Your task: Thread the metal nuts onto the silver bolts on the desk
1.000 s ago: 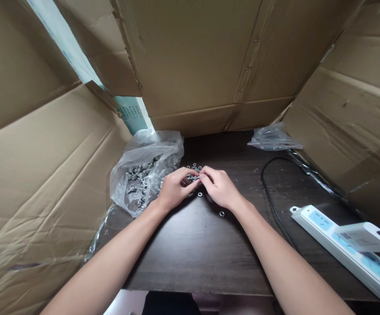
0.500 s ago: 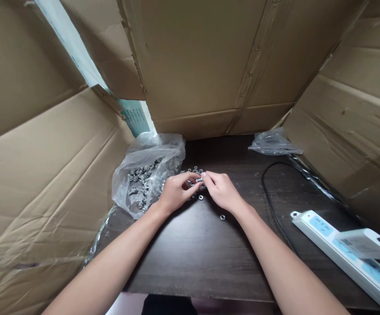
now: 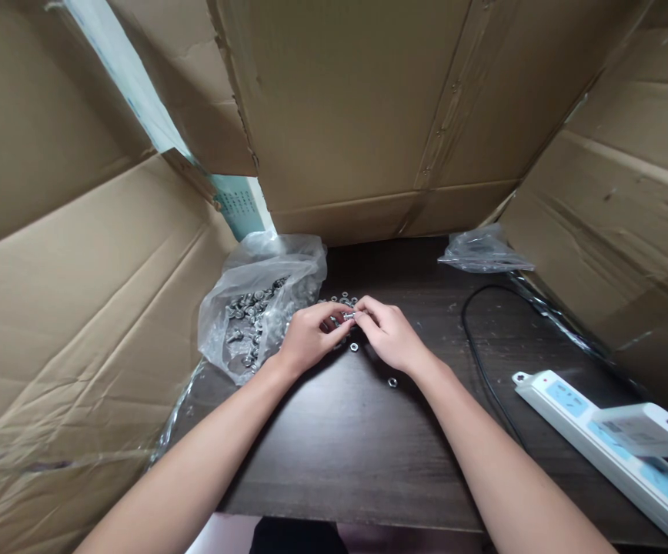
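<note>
Cardboard walls [image 3: 80, 308] are seen closing in on three sides of the dark wooden table [image 3: 334, 446], at nine, twelve and three o'clock. A clear plastic bag [image 3: 256, 304] full of small metal fasteners is slumped at ten o'clock from the hands, its mouth just beside the left hand [image 3: 305, 338]. A second, flatter plastic bag [image 3: 481, 252] is lying at one o'clock, well apart. A black cable [image 3: 475, 346] is curved along the table at three o'clock, and a white power strip [image 3: 605, 438] is laid at four o'clock with a white adapter [image 3: 646, 429] on it. Loose nuts [image 3: 342, 296] are scattered just beyond the fingertips, one nut [image 3: 353, 347] is under the hands and another stray nut [image 3: 392, 382] is by the right wrist, so the spot is crowded by hardware.

A small bolt [image 3: 346, 316] is pinched between both hands at table centre, fingers of the left hand closed on one end, fingers of the right hand [image 3: 389, 335] closed on the other. Its long axis is seen running roughly nine to three o'clock; which end is the head cannot be told.
</note>
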Demonstrator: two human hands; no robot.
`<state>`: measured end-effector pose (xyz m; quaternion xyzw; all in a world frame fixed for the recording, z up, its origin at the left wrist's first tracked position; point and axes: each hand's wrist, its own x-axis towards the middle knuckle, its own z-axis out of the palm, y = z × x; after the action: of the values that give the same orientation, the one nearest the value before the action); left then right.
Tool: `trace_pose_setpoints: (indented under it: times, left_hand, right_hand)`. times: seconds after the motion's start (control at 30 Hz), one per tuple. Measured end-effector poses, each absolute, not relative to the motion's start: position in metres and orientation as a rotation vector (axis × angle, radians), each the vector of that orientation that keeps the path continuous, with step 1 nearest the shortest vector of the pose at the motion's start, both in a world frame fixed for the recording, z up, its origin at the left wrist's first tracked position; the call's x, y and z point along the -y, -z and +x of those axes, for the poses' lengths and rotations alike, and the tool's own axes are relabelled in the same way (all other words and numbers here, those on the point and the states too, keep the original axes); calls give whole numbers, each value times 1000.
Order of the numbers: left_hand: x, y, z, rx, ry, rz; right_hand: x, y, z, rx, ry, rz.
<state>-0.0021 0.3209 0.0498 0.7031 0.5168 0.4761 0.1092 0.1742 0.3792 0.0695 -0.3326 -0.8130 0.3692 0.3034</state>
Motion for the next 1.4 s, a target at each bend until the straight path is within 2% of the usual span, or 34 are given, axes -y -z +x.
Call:
trace_pose_setpoints:
  times: [0.6,1.2,1.4]
  left_hand:
    - [-319,-52,0,-1612,-1276,2081]
    - [-319,-52,-1,-1693,-1266,2112]
    - [-320,-52,-2,-1678,-1290,2088]
  right_hand:
    - [-381,-65,172,2173,-892,-924]
    - [-379,-69,176,2122,-1093,-822]
    - [-378,-70,174,2116,-1067,-841]
